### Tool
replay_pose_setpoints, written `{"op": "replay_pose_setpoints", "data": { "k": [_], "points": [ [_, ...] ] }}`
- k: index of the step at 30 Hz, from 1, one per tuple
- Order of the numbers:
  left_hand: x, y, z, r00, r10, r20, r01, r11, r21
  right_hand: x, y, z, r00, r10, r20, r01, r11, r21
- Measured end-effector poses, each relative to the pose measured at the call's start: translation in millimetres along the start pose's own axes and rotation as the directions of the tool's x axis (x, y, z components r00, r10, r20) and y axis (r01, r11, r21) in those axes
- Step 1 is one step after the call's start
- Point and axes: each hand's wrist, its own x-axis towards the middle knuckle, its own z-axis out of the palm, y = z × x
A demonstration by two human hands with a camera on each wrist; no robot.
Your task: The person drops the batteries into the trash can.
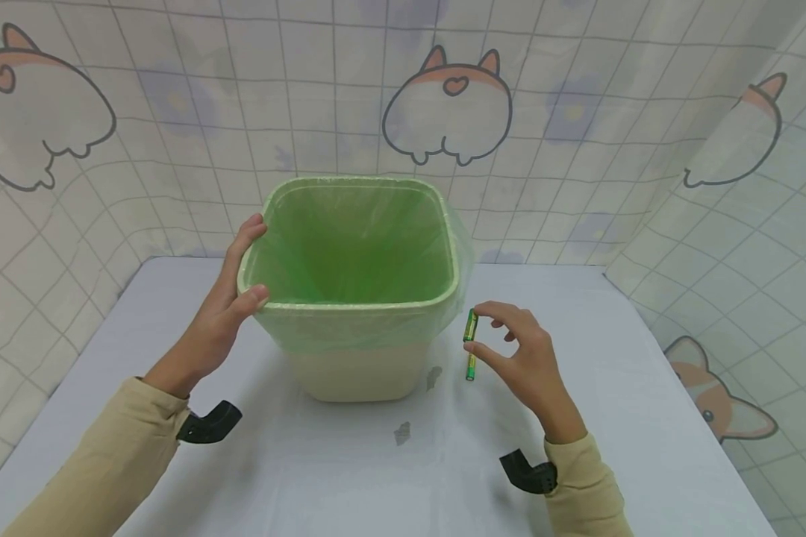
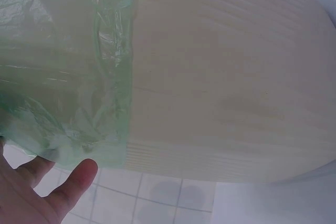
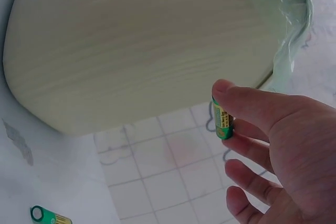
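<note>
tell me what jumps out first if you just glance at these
The beige bin lined with a bright green bag stands mid-table, the left hand gripping its rim. Just right of it, the right hand pinches a green battery upright, with a second battery lying on the table below.

Left hand [image 1: 225,313] grips rim corner of bin [image 1: 356,358], thumb on near edge, fingers along left side. Bin cream, lined with green bag [image 1: 356,246], upright on white table [image 1: 645,418]. Right hand [image 1: 527,358] just right of bin, pinching green battery [image 1: 470,326] upright. Second battery [image 1: 470,367] lies on table just below it.
</note>
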Motion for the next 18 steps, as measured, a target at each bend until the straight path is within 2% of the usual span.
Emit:
{"op": "replay_pose_setpoints", "data": {
  "k": [18],
  "points": [
    [0.3,0.2,-0.4,1.0,0.002,-0.001,-0.002,1.0,0.0,6,-11,-10,0.997,-0.064,-0.035,0.064,0.998,-0.008]
  ]
}}
